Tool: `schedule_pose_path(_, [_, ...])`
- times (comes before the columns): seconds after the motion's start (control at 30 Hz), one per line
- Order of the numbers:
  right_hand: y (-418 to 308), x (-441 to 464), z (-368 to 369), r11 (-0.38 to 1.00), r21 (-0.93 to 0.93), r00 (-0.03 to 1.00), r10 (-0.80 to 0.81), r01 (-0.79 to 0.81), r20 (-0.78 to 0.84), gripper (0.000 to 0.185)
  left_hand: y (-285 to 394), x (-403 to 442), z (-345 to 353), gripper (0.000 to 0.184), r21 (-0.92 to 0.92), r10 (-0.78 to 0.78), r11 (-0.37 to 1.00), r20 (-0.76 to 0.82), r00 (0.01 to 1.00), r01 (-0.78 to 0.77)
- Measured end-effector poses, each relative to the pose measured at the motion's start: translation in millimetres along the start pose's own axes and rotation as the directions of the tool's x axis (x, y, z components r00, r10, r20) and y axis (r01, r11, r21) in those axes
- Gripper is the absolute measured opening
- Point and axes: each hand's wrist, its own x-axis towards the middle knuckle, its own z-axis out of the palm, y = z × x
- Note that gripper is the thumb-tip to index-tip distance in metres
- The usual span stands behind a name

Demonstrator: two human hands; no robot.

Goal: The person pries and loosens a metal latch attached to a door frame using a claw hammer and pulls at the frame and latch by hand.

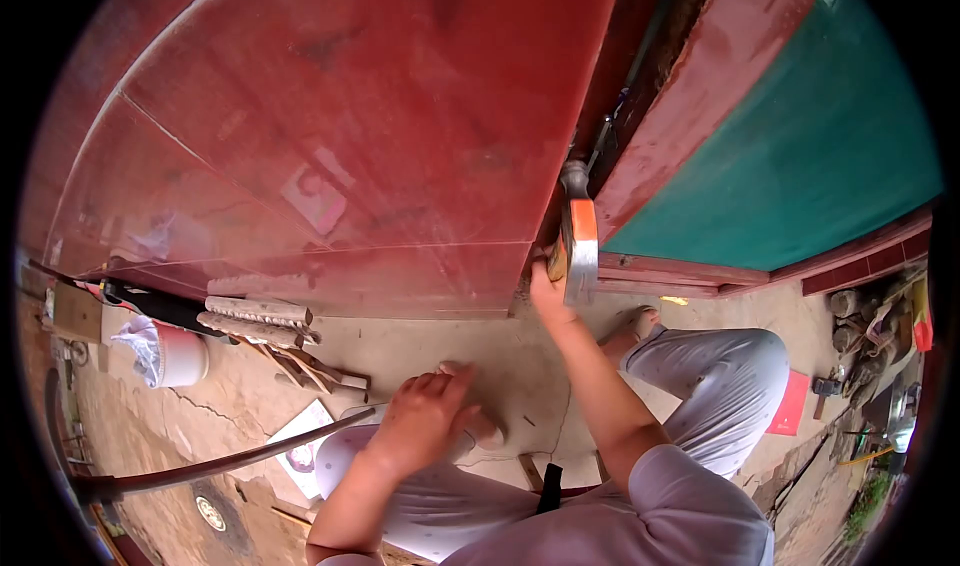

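Observation:
My right hand (547, 288) is wrapped round the handle of a claw hammer (582, 231), raised at the gap between the red tiled wall and the door frame. The hammer's steel head has an orange patch; its round striking end points up toward the gap, and its claw points down. Much of the handle is hidden behind the head. My left hand (422, 418) hovers over my left knee, fingers apart, with nothing visible in it. In the gap above the hammer runs a thin metal rod (602, 138).
A red tiled wall (420, 116) stands ahead; right of it is a door with a green panel (800, 156). A white bucket (183, 356), stacked sticks (265, 316) and a dark bar (230, 469) lie left. A red sheet (790, 404) and piled wood (850, 336) are right.

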Motion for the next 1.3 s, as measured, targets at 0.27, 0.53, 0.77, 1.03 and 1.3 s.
schedule_pose_path(0.27, [9,4,8,0.965,-0.223,0.99,-0.134,0.141,0.045,0.008,0,0,3,0.045,-0.013,0.018,1.0,-0.016,1.0,-0.019])
schedule_pose_path(0.53, [-30,-47,-61,0.976,-0.215,0.982,0.063,-0.024,0.176,0.021,15,20,0,0.036,-0.155,0.079,0.982,-0.189,0.979,-0.109])
schedule_pose_path(0.77, [-105,-13,-169,0.967,-0.185,0.829,0.244,-0.173,0.503,0.029,23,34,15,0.034,-0.116,0.117,0.984,-0.177,0.977,-0.138])
schedule_pose_path(1.03, [-83,-22,-169,0.966,0.044,0.866,0.206,-0.253,0.456,0.03,62,72,93,0.054,-0.399,0.106,0.905,-0.129,0.986,-0.15])
schedule_pose_path(1.3, [-60,-47,-97,0.965,0.154,0.9,0.132,-0.213,0.415,0.032,97,102,164,0.07,-0.875,-0.381,0.416,-0.416,0.826,-0.249])
